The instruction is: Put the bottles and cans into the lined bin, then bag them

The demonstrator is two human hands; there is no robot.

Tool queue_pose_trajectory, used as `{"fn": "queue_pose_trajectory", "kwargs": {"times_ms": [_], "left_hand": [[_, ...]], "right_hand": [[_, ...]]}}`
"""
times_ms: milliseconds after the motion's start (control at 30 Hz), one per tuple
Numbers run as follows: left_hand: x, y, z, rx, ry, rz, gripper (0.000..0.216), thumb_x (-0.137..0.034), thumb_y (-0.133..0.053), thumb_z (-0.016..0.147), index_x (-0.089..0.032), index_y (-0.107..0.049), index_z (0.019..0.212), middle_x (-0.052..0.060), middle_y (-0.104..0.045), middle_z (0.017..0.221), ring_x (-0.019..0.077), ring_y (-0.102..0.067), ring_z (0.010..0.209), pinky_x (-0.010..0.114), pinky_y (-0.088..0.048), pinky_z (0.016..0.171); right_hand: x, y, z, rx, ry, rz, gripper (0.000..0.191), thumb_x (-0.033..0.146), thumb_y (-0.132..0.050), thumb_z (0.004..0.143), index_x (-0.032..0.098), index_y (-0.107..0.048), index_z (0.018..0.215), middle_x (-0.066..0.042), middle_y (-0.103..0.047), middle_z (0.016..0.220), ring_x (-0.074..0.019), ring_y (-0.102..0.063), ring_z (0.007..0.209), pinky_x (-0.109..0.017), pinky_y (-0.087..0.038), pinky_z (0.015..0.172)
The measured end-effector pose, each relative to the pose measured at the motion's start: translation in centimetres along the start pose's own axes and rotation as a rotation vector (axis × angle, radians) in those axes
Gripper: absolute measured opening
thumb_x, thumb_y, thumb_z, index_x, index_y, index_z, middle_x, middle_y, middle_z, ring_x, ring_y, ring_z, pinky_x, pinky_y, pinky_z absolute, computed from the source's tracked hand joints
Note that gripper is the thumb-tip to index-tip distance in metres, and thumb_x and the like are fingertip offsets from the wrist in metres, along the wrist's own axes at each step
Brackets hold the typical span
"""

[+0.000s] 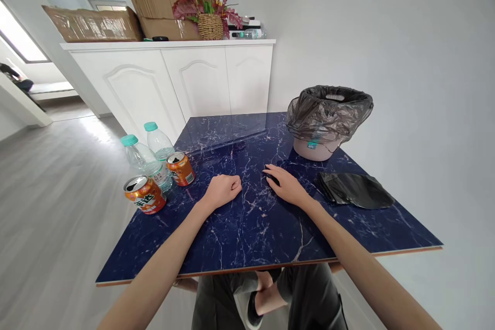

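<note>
Left of the curled left hand [223, 191], its palm hidden, stands an orange printed metal can [181, 170]; right of the loosely opened right hand [286, 185] lies a folded black plastic bag [358, 190]. Rest both hands steadily on the blue marbled bench [251, 240], clear of the can.

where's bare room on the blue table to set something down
Bare: between left hand and right hand, and the far tabletop left of the lined bin. Crowded: left edge, with cans and bottles; right side, with bin and black plastic.
</note>
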State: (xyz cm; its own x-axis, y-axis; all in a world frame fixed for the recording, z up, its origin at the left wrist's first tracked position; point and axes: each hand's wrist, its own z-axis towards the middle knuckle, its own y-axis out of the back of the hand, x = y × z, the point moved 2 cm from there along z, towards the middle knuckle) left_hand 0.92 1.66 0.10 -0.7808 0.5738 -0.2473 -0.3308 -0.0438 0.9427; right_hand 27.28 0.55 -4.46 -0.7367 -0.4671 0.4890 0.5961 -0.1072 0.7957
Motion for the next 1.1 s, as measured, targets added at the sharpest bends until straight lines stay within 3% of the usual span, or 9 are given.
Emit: {"fn": "queue_pose_trajectory", "kwargs": {"times_ms": [1100], "left_hand": [[-0.18, 0.17, -0.12, 0.01, 0.005, 0.005, 0.032, -0.021, -0.051, 0.092, -0.023, -0.035, 0.065, -0.002, -0.049, 0.058, 0.0172, -0.044, 0.055, 0.032, -0.022, 0.062]], "right_hand": [[0.03, -0.05, -0.1, -0.025, 0.015, 0.0, 0.044, 0.038, -0.045, 0.109, 0.023, -0.069, 0.143, -0.011, -0.059, 0.16, -0.0295, -0.052, 0.153, -0.053, -0.041, 0.13]]}}
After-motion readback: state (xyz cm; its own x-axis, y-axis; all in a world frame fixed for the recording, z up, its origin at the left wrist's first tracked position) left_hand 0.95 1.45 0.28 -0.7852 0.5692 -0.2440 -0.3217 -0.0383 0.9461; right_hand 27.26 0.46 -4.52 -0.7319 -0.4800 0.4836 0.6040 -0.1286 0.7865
